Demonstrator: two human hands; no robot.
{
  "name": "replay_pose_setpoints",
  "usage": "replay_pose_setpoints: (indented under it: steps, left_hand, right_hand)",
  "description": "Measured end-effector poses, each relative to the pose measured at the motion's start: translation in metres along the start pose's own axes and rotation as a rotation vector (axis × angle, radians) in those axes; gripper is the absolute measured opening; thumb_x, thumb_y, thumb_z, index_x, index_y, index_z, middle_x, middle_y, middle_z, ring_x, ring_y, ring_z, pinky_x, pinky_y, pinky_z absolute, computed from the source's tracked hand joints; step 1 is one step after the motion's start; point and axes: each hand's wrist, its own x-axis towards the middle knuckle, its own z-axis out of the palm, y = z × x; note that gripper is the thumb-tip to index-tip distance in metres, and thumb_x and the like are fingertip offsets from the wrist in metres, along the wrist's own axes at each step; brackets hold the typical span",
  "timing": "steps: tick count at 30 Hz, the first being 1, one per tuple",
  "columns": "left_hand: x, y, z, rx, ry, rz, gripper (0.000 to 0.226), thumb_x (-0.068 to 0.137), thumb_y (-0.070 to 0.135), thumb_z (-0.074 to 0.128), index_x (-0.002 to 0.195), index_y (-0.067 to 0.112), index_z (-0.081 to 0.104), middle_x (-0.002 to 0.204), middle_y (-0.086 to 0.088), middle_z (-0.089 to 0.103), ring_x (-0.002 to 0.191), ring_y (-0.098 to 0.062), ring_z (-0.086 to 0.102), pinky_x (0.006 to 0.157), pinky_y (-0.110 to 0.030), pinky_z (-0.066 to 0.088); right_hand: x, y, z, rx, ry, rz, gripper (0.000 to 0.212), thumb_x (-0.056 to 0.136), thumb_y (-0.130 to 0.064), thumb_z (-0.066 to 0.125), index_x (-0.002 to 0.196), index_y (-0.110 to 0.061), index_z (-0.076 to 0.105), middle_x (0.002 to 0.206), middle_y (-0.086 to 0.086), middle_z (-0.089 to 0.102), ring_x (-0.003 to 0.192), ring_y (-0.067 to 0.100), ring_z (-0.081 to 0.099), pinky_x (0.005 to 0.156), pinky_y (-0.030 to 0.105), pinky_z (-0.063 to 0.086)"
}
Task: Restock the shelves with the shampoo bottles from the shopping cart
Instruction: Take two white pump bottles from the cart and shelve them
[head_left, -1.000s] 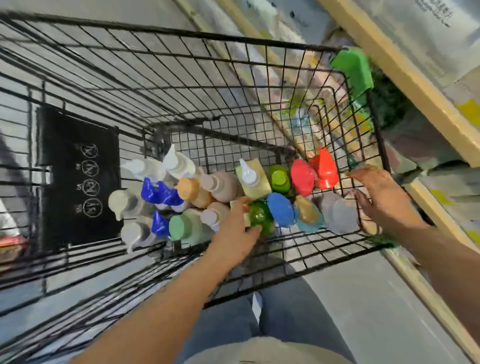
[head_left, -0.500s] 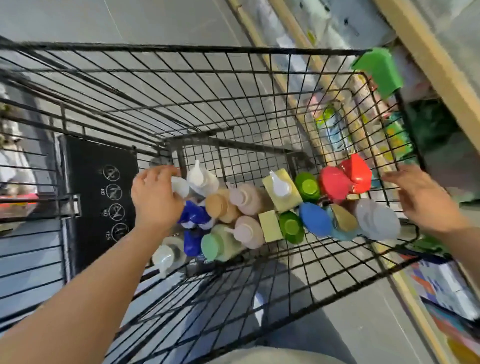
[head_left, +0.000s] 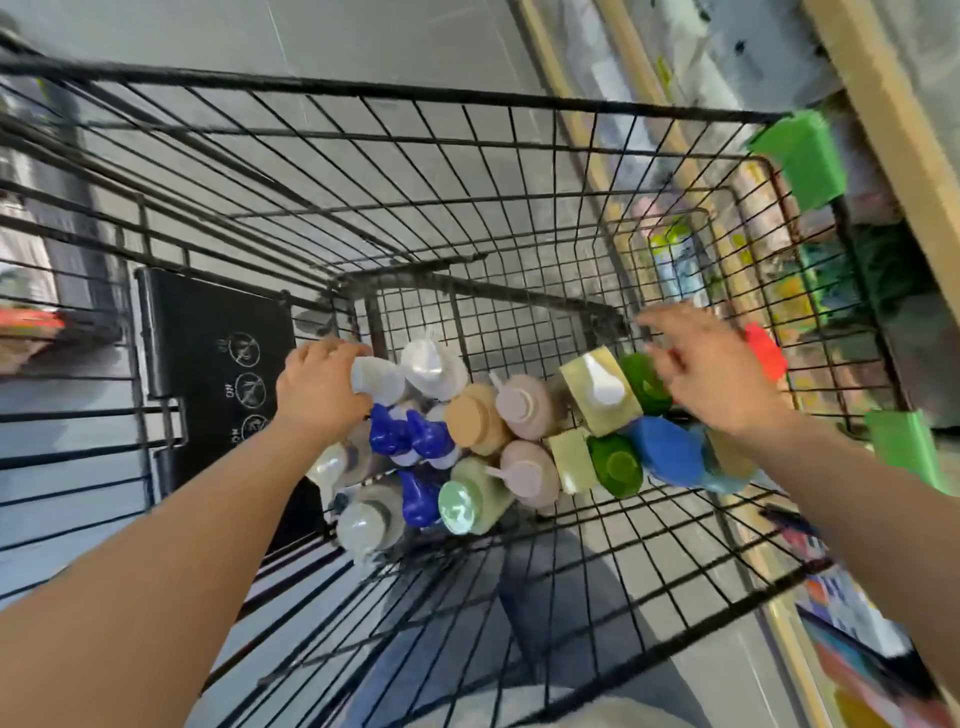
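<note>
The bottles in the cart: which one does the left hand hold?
The left hand grips the white-capped bottle at the far-left corner of the cluster, beside the other white pump bottle. The right hand hovers open, holding none.

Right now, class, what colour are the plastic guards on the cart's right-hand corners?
Bright green, on both corner guards, seen clearly in the head view.

Person, head-camera view. Left hand (head_left: 317, 387): bare, no ring or glove visible. Right hand (head_left: 714, 374): bare, likewise unadorned. Both forearms bare to the frame edge; no sleeves, watch or wristband in sight. Garments: blue denim trousers (head_left: 566, 613); pale, off-white top (head_left: 524, 712) at the bottom edge.
</note>
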Motion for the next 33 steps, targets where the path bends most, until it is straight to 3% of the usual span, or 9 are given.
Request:
replay_pose_setpoints:
  steps: [3,8,14,18,22,28,33]
  left_hand:
    - [0.003,-0.008,0.001,-0.036,-0.100,-0.001,0.056,0.077,0.014,0.060,0.130,0.018,0.042,0.141,-0.010,0.038,0.132,-0.033,0.026,0.108,-0.039,0.021]
    - [0.006,-0.019,0.010,-0.143,-0.228,0.021,0.057,0.077,0.010,0.064,0.130,0.013,0.043,0.138,-0.015,0.038,0.129,-0.031,0.032,0.105,-0.033,0.023]
    - [0.015,-0.035,0.027,-0.196,-0.284,0.054,0.061,0.075,0.007,0.066,0.130,0.014,0.041,0.139,-0.013,0.036,0.128,-0.027,0.035,0.104,-0.033,0.029]
    - [0.021,-0.044,0.033,-0.162,-0.186,0.105,0.059,0.073,0.010,0.069,0.126,0.021,0.046,0.136,-0.005,0.044,0.121,-0.025,0.044,0.100,-0.039,0.038]
    - [0.027,-0.051,0.034,-0.149,-0.138,0.145,0.057,0.071,0.017,0.072,0.123,0.029,0.050,0.136,0.005,0.047,0.122,-0.020,0.046,0.097,-0.043,0.042]
    - [0.032,-0.053,0.039,-0.219,-0.050,0.177,0.049,0.069,0.017,0.073,0.114,0.026,0.059,0.129,0.003,0.055,0.116,-0.020,0.052,0.095,-0.036,0.043]
    - [0.029,-0.046,0.025,-0.315,0.079,0.083,0.044,0.068,0.019,0.075,0.108,0.027,0.061,0.115,0.000,0.064,0.105,-0.023,0.056,0.086,-0.035,0.045]
  right_hand:
    - [0.011,-0.043,0.033,0.055,-0.145,-0.040,0.038,0.090,-0.015,0.046,0.128,-0.010,0.046,0.134,0.012,0.046,0.128,0.026,0.034,0.104,0.031,0.024]
    - [0.029,-0.098,0.086,0.044,-0.326,-0.073,0.042,0.091,-0.024,0.046,0.131,-0.012,0.040,0.136,0.008,0.043,0.127,0.023,0.034,0.101,0.032,0.030]
    - [0.049,-0.121,0.122,-0.010,-0.488,0.037,0.062,0.080,-0.043,0.058,0.132,-0.018,0.035,0.133,0.006,0.043,0.121,0.025,0.042,0.090,0.035,0.039]
    - [0.064,-0.129,0.134,-0.062,-0.494,0.105,0.074,0.070,-0.048,0.066,0.130,-0.020,0.034,0.123,0.007,0.053,0.109,0.026,0.052,0.073,0.032,0.034]
    - [0.083,-0.136,0.139,-0.067,-0.499,0.147,0.065,0.066,-0.051,0.065,0.120,-0.024,0.042,0.107,0.002,0.059,0.088,0.020,0.050,0.067,0.031,0.034]
    - [0.093,-0.133,0.137,-0.025,-0.397,0.087,0.042,0.075,-0.034,0.062,0.114,-0.024,0.050,0.104,0.008,0.062,0.094,0.027,0.056,0.065,0.032,0.038]
    - [0.087,-0.123,0.119,0.084,-0.340,0.053,0.047,0.074,-0.026,0.067,0.119,-0.021,0.053,0.110,0.007,0.064,0.103,0.026,0.056,0.075,0.028,0.040]
